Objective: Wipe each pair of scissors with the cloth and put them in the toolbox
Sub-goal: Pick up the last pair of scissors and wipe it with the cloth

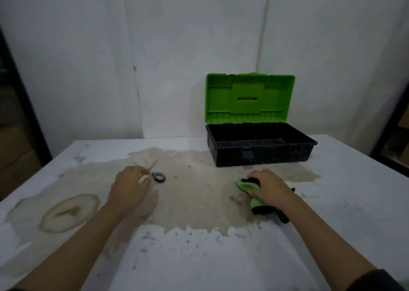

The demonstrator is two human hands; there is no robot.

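Note:
A pair of scissors with dark blue-grey handles lies on the stained table, its thin blades pointing away toward the wall. My left hand rests over the scissors, fingertips touching near the pivot; whether it grips them is unclear. My right hand presses down on a green and black cloth lying on the table in front of the toolbox. The toolbox is black with a green lid standing open against the wall; its inside looks dark and I see nothing in it.
The white table has a large brownish stain in the middle and a ringed stain at the left. A white wall stands right behind the toolbox. Dark shelving shows at both far edges.

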